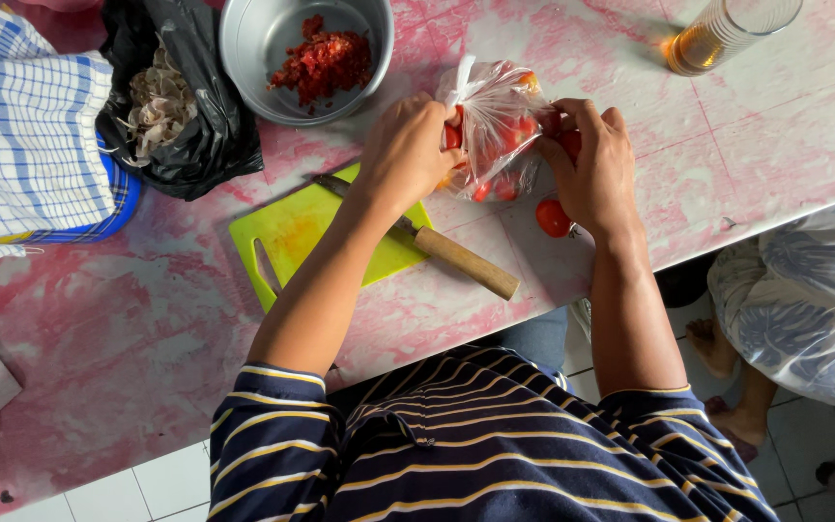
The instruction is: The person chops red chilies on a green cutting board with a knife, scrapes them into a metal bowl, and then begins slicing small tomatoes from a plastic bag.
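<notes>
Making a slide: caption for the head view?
Both hands, left hand and right hand, hold a clear bag of tomatoes above a pink table.

From my remote seat, the bag [495, 126] looked like thin clear plastic, crinkled and glossy, with smooth shiny red tomatoes [553, 217] inside and just beside it. Left of the bag, the cutting board [292, 232] was matt lime-green plastic, and the knife [466, 263] across it had a plain wooden handle. Above the board, the bowl [253, 39] was brushed metal; beside it lay glossy black plastic [205, 135] and checked woven cloth [21, 126]. The table [128, 329] looked worn and blotchy.
</notes>
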